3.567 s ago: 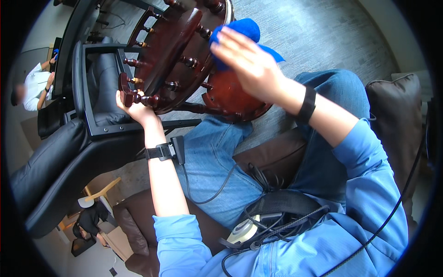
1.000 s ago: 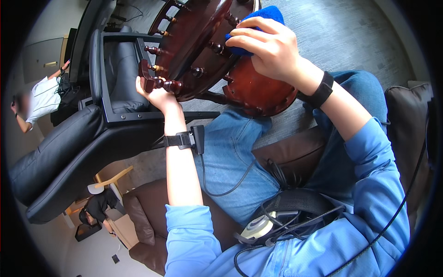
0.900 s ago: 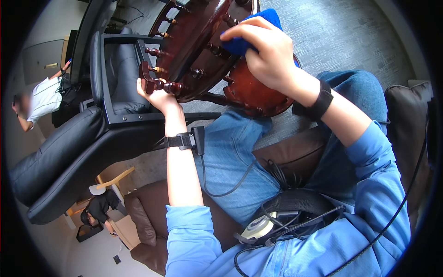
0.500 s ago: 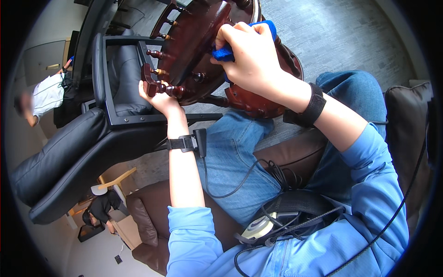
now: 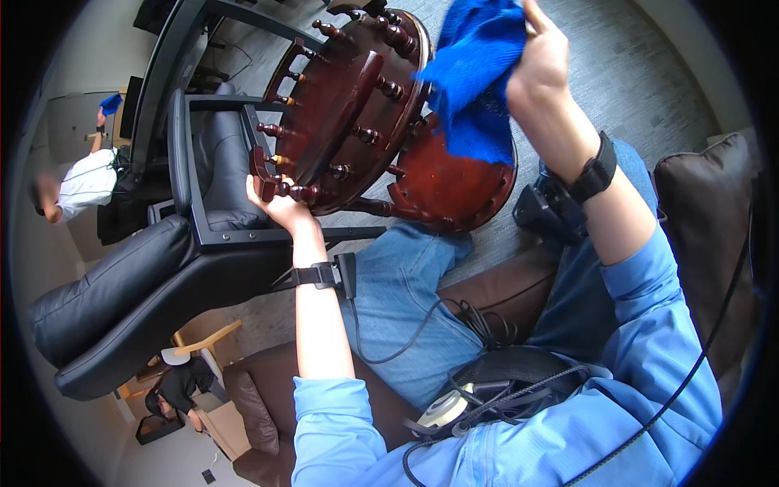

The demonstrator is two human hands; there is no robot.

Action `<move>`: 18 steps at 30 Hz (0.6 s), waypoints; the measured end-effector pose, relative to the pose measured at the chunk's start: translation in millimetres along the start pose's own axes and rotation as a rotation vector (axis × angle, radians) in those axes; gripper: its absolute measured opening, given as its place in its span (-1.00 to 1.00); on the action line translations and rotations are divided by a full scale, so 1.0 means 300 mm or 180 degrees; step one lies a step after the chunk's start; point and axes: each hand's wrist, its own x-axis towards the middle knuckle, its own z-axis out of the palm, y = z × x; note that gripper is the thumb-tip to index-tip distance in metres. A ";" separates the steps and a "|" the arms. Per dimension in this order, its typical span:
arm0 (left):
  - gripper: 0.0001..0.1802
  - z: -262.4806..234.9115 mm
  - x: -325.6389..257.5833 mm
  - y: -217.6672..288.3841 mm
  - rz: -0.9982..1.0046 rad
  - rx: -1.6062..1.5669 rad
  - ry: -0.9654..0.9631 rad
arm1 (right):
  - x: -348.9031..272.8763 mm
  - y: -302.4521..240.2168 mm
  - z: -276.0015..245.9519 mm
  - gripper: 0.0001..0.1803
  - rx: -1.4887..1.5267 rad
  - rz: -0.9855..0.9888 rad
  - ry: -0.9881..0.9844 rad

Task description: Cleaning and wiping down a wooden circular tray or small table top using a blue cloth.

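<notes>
A dark red-brown wooden stand with round tiers leans in front of my knees. Its larger round board (image 5: 329, 101) carries turned spindles and short rails, and a smaller round board (image 5: 445, 183) shows beyond it on the right. My left hand (image 5: 284, 213) is closed round a short rail (image 5: 261, 174) at the near left edge of the larger board. Raised at the upper right, my right hand (image 5: 542, 65) grips a blue cloth (image 5: 475, 81). The cloth hangs loosely, apart from the larger board and partly in front of the smaller one.
A black padded chair with a metal frame (image 5: 243, 237) stands close on the left. Brown leather seating (image 5: 280, 349) is beneath and beside me. A cable (image 5: 389, 357) crosses my lap. At far left, a person (image 5: 85, 178) lifts a blue cloth; another person (image 5: 182, 381) bends over at lower left.
My right hand has lifted off the stand and moved up and right, and the bunched cloth has opened out. My left hand stays on the rail. The far-left person's blue cloth is raised.
</notes>
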 end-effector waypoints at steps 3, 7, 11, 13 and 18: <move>-0.57 0.056 -0.038 0.043 0.0066 0.0029 -0.0120 | -0.016 0.052 0.015 -0.70 -0.1426 -0.0746 -0.1126; -0.53 0.047 -0.044 0.039 0.0239 0.0708 -0.0192 | -0.029 0.199 0.032 -0.66 -0.3953 -0.2178 -0.1805; -0.60 -0.004 -0.017 -0.015 0.0045 0.0334 -0.0223 | 0.018 0.158 0.041 -0.48 -0.3691 -0.1289 -0.1647; -0.61 0.000 -0.009 -0.031 0.0257 0.0340 -0.0051 | -0.001 0.161 0.055 -0.46 -0.3879 -0.1333 -0.1648; -0.66 0.038 -0.029 -0.002 0.0179 0.0446 -0.0112 | 0.005 0.189 0.020 -0.43 -0.4504 -0.2334 -0.1505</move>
